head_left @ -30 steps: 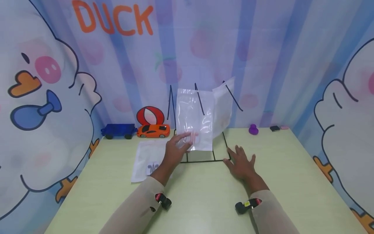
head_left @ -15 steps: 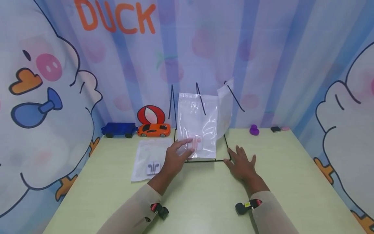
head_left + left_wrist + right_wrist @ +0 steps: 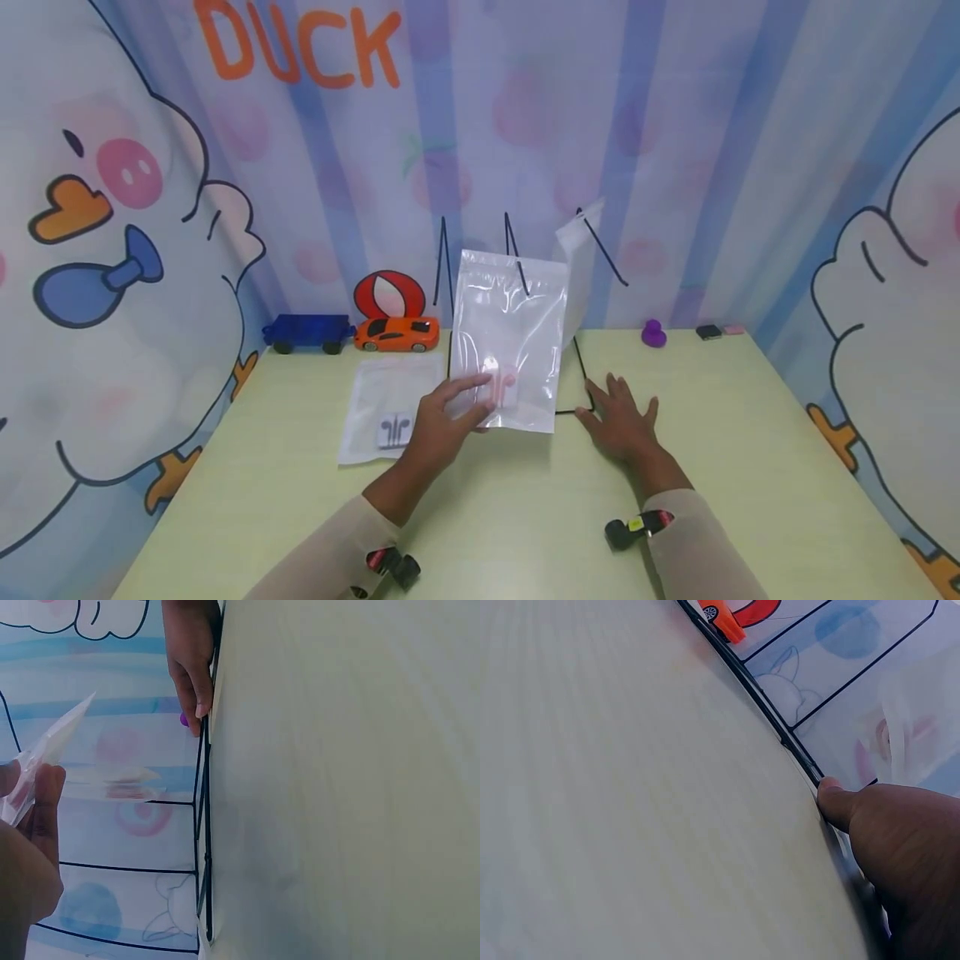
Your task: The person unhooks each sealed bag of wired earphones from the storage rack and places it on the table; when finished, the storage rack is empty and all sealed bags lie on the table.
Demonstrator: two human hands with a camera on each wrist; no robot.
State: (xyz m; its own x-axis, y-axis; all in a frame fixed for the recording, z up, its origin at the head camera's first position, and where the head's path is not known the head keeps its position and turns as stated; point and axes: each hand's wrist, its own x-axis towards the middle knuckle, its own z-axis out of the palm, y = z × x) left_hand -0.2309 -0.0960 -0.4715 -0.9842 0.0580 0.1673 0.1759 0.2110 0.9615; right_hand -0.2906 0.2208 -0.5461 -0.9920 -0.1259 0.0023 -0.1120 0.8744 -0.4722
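My left hand point(image 3: 437, 421) pinches the lower left part of a clear-and-white plastic pouch point(image 3: 517, 308) that shows pink earphones near its bottom. The pouch stands in front of the middle prong of a black wire rack point(image 3: 576, 354), hiding much of it. In the left wrist view the held pouch point(image 3: 64, 739) appears nearly edge-on. With fingers spread, my right hand point(image 3: 621, 423) presses on the front right corner of the rack's base; its thumb touches the wire in the right wrist view. Another white pouch point(image 3: 577, 283) hangs from the rack's right prong.
A third pouch point(image 3: 393, 387) with dark earphones lies flat at left on the table point(image 3: 540, 517). Along the back stand a blue toy wagon point(image 3: 307, 332), an orange toy car point(image 3: 397, 334), a purple toy point(image 3: 653, 334) and small black and pink blocks point(image 3: 707, 332). A printed curtain rises behind.
My left hand has drawn the pouch with pink earphones forward and down, toward me. The pouch behind it swings a little on its prong. My right hand keeps its place.
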